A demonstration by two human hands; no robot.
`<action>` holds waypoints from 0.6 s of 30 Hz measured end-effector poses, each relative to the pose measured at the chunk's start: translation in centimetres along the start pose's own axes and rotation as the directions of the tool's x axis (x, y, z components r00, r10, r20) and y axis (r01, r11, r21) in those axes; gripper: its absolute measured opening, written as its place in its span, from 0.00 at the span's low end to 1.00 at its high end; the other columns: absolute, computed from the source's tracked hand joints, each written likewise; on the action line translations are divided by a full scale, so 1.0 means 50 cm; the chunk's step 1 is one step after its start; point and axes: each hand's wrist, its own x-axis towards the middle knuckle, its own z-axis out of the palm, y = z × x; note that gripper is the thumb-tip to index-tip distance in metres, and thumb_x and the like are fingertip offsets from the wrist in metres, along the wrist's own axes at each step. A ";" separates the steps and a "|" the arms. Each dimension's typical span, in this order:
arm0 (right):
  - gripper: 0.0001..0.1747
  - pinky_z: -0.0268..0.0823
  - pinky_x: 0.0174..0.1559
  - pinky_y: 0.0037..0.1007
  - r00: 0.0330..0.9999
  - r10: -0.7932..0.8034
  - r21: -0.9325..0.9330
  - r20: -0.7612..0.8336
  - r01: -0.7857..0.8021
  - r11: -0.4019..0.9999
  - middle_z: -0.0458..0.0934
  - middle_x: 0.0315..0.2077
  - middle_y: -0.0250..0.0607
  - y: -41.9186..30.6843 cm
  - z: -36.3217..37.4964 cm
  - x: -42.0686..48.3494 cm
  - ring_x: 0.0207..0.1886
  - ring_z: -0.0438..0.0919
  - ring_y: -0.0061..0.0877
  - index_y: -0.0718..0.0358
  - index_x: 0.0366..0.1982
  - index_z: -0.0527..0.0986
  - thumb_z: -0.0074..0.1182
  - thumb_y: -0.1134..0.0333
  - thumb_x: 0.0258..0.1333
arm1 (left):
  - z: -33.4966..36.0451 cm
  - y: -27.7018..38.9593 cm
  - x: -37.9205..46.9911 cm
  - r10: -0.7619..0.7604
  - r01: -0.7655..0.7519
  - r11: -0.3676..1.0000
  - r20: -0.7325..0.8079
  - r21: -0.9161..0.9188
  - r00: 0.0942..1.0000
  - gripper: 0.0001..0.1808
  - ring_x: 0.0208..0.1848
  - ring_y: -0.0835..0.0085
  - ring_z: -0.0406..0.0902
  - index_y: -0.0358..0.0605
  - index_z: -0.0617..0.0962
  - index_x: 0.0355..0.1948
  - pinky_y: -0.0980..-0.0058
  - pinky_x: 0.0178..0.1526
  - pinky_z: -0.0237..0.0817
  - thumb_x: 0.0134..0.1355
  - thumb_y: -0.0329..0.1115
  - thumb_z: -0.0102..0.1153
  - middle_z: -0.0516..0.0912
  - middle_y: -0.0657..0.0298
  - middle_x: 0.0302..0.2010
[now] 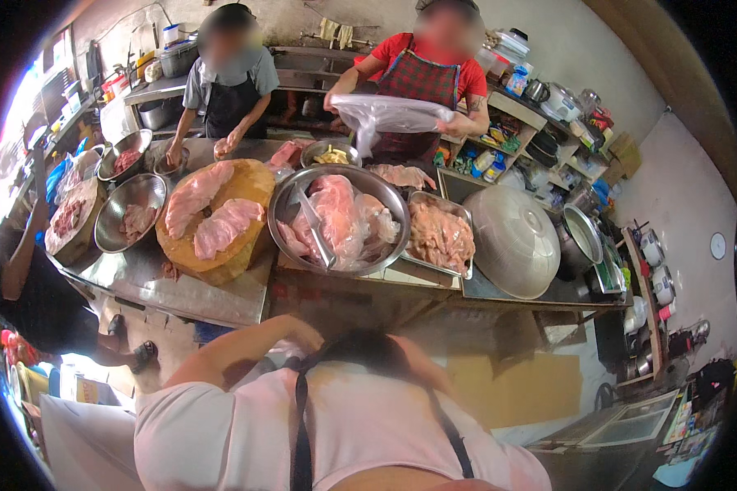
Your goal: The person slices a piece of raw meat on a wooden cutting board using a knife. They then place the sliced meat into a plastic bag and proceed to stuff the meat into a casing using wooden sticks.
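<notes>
Both my hands are out of sight; only my left arm bends in toward my chest, and my right arm drops behind my body. Before me stands a wide steel basin [399, 245] with raw meat in clear plastic [330, 212], and what looks like a metal knife [315, 227] lies across it. To its left, two pale slabs of raw meat, one upper [198, 197] and one lower [228, 228], rest on a thick round wooden chopping block [252, 184]. Right of the basin, a metal tray [468, 270] holds a heap of raw meat pieces [440, 236].
Across the table, one person [230, 80] handles meat near small bowls; another [433, 67] stretches a plastic bag [393, 113]. At left, a person's arm [27, 245] reaches by a second chopping block [77, 236] and a colander [101, 224]. A large translucent dome [513, 239] sits right.
</notes>
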 end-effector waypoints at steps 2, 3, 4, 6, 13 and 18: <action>0.16 0.70 0.48 0.25 0.995 -0.096 0.142 -0.002 0.095 0.985 0.83 0.40 0.34 0.026 0.019 0.060 0.42 0.78 0.20 0.65 0.47 0.79 0.62 0.63 0.60 | 0.028 -0.021 -0.040 0.083 -0.085 0.996 -0.072 -0.032 0.994 0.25 0.49 0.66 0.80 0.39 0.81 0.55 0.59 0.54 0.69 0.66 0.47 0.54 0.86 0.55 0.49; 0.15 0.70 0.47 0.25 0.994 -0.106 0.227 -0.010 0.106 0.968 0.82 0.40 0.32 0.041 0.034 0.091 0.42 0.78 0.19 0.64 0.46 0.80 0.62 0.64 0.61 | 0.054 -0.033 -0.055 0.094 -0.110 0.986 -0.120 -0.127 0.988 0.24 0.50 0.65 0.80 0.39 0.81 0.55 0.60 0.55 0.69 0.66 0.46 0.54 0.86 0.53 0.49; 0.13 0.70 0.47 0.25 0.990 -0.135 0.292 0.044 0.116 0.949 0.82 0.40 0.31 0.056 0.047 0.120 0.42 0.77 0.19 0.64 0.44 0.80 0.61 0.65 0.61 | 0.078 -0.044 -0.067 0.138 -0.168 0.953 -0.132 -0.252 0.982 0.24 0.50 0.64 0.80 0.39 0.81 0.55 0.60 0.55 0.68 0.65 0.45 0.53 0.86 0.52 0.50; 0.10 0.70 0.47 0.27 0.985 -0.041 0.436 0.170 -0.038 0.899 0.82 0.38 0.29 0.076 0.072 0.182 0.42 0.77 0.18 0.64 0.42 0.80 0.60 0.65 0.62 | 0.107 -0.056 -0.081 0.063 -0.089 0.991 -0.236 -0.102 0.970 0.23 0.49 0.64 0.80 0.39 0.82 0.54 0.61 0.55 0.68 0.65 0.44 0.53 0.85 0.52 0.51; 0.19 0.70 0.55 0.33 0.859 0.049 -0.074 0.510 -0.013 0.997 0.85 0.45 0.41 0.030 0.089 0.300 0.50 0.81 0.30 0.63 0.49 0.82 0.60 0.59 0.62 | 0.197 -0.033 -0.192 0.012 -0.029 0.999 -0.495 -0.027 0.869 0.21 0.47 0.63 0.82 0.38 0.82 0.49 0.62 0.52 0.69 0.64 0.43 0.54 0.85 0.50 0.47; 0.19 0.70 0.56 0.34 0.791 -0.042 -0.170 0.611 0.183 0.968 0.84 0.48 0.44 0.024 0.127 0.356 0.51 0.81 0.36 0.62 0.51 0.81 0.57 0.61 0.61 | 0.211 0.035 -0.253 0.003 0.009 1.000 -0.584 0.019 0.812 0.20 0.45 0.62 0.82 0.37 0.83 0.46 0.62 0.50 0.70 0.63 0.42 0.55 0.86 0.48 0.44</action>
